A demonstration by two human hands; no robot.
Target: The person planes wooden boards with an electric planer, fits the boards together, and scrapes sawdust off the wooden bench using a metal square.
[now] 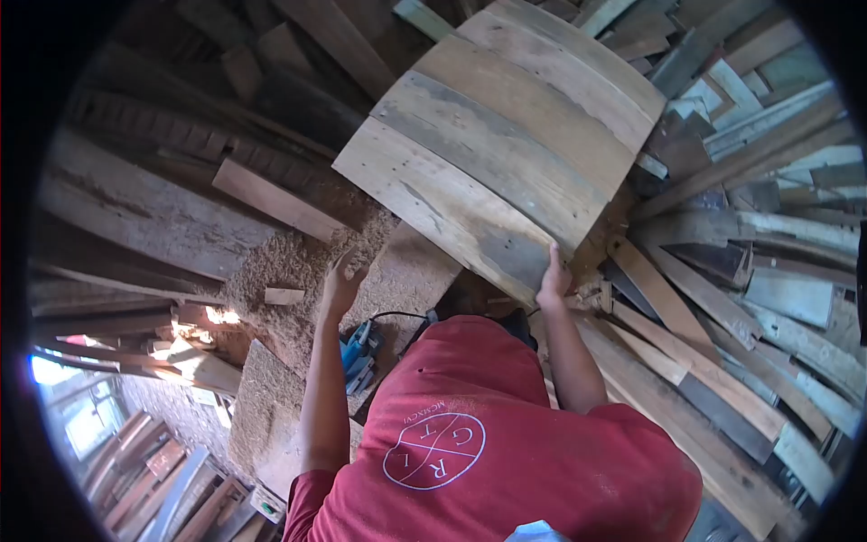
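Note:
A wide panel of several wooden boards [506, 117] lies tilted ahead of me, its surface worn, with dark patches and small holes. My right hand [554, 278] grips its near right corner, thumb on top; the fingers underneath are hidden. Over the sawdust to the left is my left hand [341, 285], fingers apart and curved, holding nothing and apart from the panel. Below that hand, beside my left forearm, a blue power tool [358, 352] with a black cord rests near my body. Its exact kind is partly hidden.
Piled sawdust [271, 271] holds a small wood offcut [284, 295]. A sawdust-covered board [411, 266] lies under the panel's near edge. Stacked planks [759, 298] crowd the right side. A large old beam [144, 208] and a loose plank [275, 199] lie left.

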